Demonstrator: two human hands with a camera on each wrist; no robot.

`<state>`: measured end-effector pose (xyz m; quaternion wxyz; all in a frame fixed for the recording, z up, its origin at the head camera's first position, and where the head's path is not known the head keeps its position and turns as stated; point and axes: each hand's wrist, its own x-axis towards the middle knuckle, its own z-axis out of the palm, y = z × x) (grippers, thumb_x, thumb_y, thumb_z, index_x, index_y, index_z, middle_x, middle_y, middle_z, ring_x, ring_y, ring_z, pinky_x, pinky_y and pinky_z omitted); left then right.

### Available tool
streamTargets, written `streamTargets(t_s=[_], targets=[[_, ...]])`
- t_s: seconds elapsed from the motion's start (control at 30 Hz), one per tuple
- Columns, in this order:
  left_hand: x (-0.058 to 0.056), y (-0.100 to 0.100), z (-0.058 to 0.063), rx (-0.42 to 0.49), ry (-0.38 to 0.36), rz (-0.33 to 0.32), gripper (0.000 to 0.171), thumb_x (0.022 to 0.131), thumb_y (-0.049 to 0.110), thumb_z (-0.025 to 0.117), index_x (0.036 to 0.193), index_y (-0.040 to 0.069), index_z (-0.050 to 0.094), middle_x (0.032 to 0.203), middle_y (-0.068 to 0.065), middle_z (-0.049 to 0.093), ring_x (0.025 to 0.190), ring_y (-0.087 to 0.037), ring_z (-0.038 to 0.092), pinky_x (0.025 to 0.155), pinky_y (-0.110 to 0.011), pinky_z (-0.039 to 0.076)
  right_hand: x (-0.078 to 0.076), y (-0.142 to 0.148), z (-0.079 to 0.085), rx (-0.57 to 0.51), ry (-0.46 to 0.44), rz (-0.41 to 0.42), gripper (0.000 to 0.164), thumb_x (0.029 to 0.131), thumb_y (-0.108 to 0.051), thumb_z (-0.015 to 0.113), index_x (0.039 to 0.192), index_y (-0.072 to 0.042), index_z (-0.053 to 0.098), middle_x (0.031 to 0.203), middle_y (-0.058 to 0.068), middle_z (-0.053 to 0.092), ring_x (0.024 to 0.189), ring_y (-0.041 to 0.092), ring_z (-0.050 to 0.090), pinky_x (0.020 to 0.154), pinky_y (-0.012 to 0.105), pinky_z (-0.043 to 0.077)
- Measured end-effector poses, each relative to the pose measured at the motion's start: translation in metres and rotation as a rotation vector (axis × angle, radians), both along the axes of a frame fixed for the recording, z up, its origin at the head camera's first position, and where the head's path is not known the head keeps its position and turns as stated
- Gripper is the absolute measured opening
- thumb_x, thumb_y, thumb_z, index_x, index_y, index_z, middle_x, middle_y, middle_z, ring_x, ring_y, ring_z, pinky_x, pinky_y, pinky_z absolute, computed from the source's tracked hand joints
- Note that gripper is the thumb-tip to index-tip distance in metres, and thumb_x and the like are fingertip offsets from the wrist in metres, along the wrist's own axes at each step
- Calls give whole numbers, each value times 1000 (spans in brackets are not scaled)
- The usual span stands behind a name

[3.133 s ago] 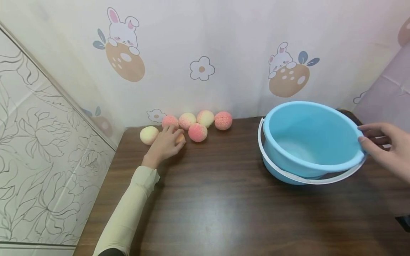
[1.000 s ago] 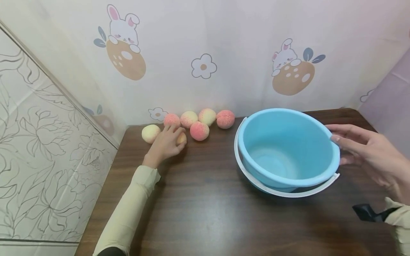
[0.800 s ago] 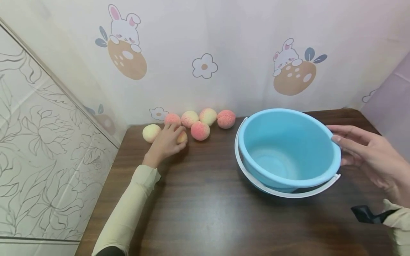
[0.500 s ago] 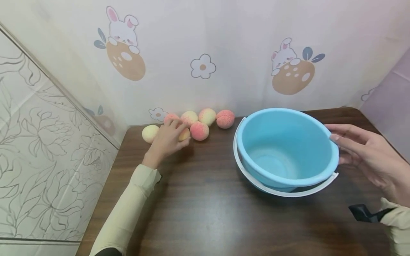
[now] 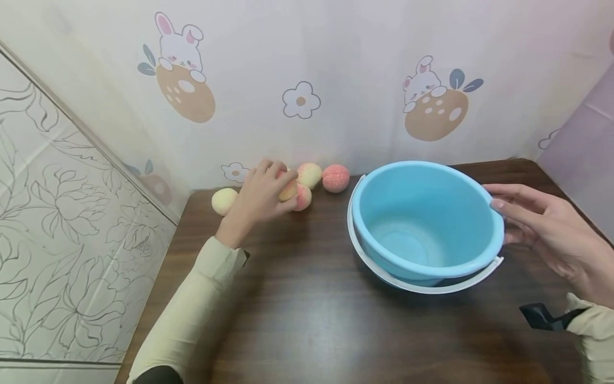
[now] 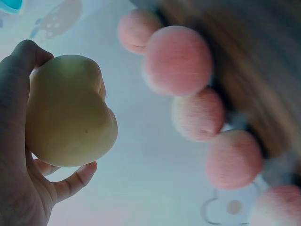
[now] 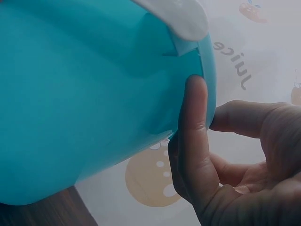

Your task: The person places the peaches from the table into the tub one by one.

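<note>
My left hand grips a yellowish peach and holds it up in front of the other peaches. The left wrist view shows thumb and fingers around its sides. A red peach lies just beyond that hand, partly covered by it. Behind are a pale peach and a pink-red peach; others are hidden by the hand in the head view. On the right, my right hand pinches the rim of a light blue bucket, thumb and fingers on opposite sides of the wall.
A pale yellow peach lies left of the left hand. The bucket's white handle hangs down on its near side. Brown wooden table lies below, a patterned curtain behind it, and a flower-patterned panel stands at left.
The left hand has raised its peach from the table and shifted right. Earlier, the right hand brought the bucket left and nearer; since then bucket and right hand have stayed nearly still.
</note>
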<state>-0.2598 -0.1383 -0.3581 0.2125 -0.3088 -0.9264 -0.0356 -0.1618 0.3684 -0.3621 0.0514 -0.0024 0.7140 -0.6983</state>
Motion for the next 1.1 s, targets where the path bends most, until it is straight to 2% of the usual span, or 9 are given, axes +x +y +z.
streamTargets(t_s=[0.4, 0.53, 0.77, 0.93, 1.1], targets=[[4, 32, 46, -43, 27, -65, 43, 89, 37, 61, 129, 23, 65, 121, -6, 60, 121, -31, 51, 85, -48, 48, 0, 0, -2, -37, 16, 4, 38, 102, 2, 60, 133, -19, 68, 113, -8, 76, 79, 15, 77, 59, 33, 62], [4, 44, 59, -53, 70, -98, 40, 91, 38, 59, 128, 23, 66, 122, -6, 61, 120, -31, 53, 85, -48, 50, 0, 0, -2, -42, 21, 12, 38, 102, 2, 59, 133, -18, 67, 113, -7, 76, 81, 15, 77, 60, 33, 62], [7, 71, 83, -78, 129, -188, 40, 98, 48, 56, 125, 21, 66, 120, -8, 61, 116, -31, 53, 81, -43, 50, 0, -1, 0, -56, 26, 25, 38, 102, 3, 58, 135, -16, 66, 115, -6, 76, 83, 15, 78, 61, 34, 62], [9, 92, 95, -112, 145, -224, 39, 96, 43, 52, 125, 20, 65, 119, -6, 60, 114, -28, 52, 79, -40, 47, 1, -2, 1, -55, 20, 26, 38, 103, 2, 58, 136, -16, 66, 117, -7, 76, 85, 15, 78, 62, 34, 62], [13, 115, 105, -156, 112, -256, 39, 95, 41, 52, 127, 22, 64, 122, -7, 61, 116, -28, 53, 82, -40, 49, 0, -2, 0, -68, 7, 25, 38, 103, 1, 59, 136, -16, 66, 116, -5, 76, 83, 16, 78, 63, 34, 63]])
